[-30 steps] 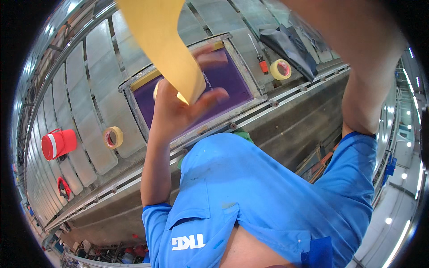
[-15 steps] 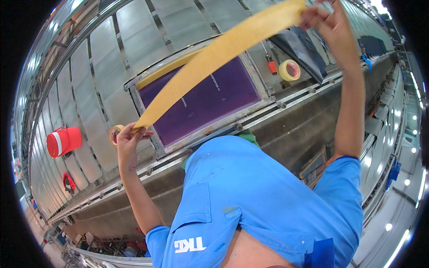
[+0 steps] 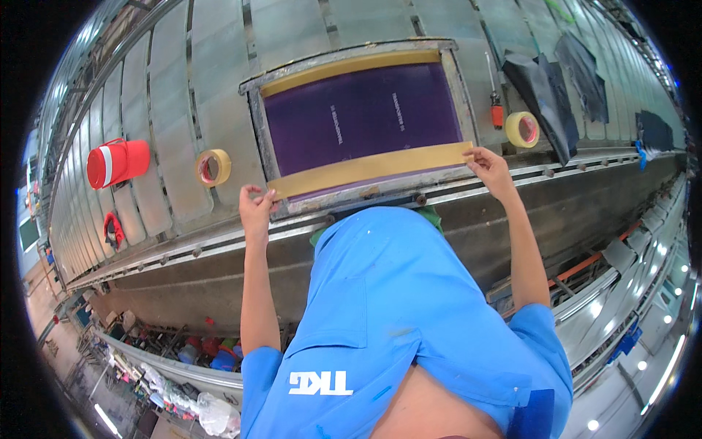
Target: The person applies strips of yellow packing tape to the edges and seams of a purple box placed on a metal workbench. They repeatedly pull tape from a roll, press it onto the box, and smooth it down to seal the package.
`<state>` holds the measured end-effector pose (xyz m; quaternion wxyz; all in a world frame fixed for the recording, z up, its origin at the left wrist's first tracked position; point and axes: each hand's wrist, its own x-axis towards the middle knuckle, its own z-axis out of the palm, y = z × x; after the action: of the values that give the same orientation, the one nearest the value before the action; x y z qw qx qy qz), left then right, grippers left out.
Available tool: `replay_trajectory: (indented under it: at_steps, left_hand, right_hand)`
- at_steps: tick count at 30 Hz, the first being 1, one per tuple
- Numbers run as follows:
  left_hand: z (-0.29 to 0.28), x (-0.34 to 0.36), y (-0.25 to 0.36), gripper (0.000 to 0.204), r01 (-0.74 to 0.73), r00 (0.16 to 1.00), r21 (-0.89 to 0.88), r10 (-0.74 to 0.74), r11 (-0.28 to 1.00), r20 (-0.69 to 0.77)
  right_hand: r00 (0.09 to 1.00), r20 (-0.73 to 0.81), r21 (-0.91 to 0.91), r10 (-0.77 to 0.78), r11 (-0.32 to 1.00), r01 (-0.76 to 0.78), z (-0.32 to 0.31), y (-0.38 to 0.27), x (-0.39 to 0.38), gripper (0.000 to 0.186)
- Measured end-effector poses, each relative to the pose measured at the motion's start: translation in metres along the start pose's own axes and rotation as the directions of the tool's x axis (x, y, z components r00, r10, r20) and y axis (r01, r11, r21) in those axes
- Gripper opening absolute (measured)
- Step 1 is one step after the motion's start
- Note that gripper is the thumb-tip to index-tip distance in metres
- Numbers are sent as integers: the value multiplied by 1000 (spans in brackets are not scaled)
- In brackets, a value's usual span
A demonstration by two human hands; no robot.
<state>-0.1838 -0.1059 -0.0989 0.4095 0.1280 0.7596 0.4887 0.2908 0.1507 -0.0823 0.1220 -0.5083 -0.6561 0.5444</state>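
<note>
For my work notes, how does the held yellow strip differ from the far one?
The left hand and right hand grip the held strip at its ends; the far strip is untouched. The held strip crosses the near part of the frame; the far strip lines its far inner edge. Both are long and yellow.
</note>
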Motion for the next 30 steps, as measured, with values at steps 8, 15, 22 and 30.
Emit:
replay_trajectory:
  at_steps: [8,15,22,30]
  left_hand:
    - [12,10,12,15,-484,869,484,464,729,171]
    - [23,12,44,29,-618,777,572,531,540,339]
    - [17,10,33,25,-646,752,587,540,488,379]
    - [22,-2,39,26,-728,681,542,535,419,501]
  right_hand:
    - [949,-41,-417,-314,868,269,-3,7,20,25]
    - [959,-102,-344,-265,914,216,-10,-15,32,30]
    - [949,-73,-385,-308,886,258,-12,4,29,26]
    - [949,-81,-405,-306,880,250,-21,1,36,21]
